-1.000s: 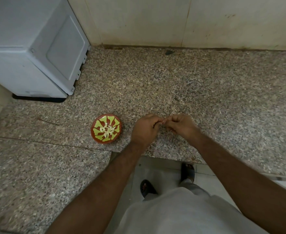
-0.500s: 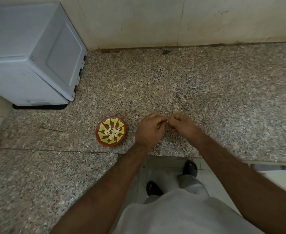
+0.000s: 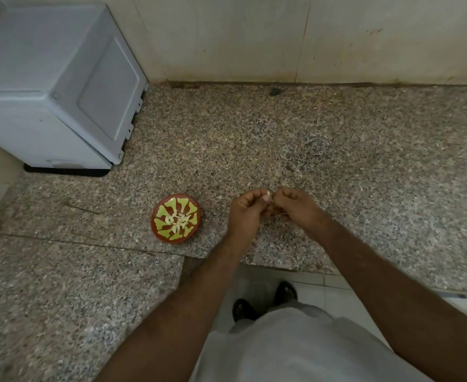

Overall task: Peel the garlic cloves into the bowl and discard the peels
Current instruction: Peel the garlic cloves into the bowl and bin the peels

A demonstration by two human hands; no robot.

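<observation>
Red-green bowl [image 3: 176,221] holds peeled cloves [image 3: 179,219]; both hands' fingers [image 3: 260,194] pinching garlic clove [image 3: 268,193].

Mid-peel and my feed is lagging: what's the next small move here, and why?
Probably keep stripping skin. Both hands, left and right, pinch a pale garlic clove above the counter, beside the bowl that holds peeled cloves.
</observation>
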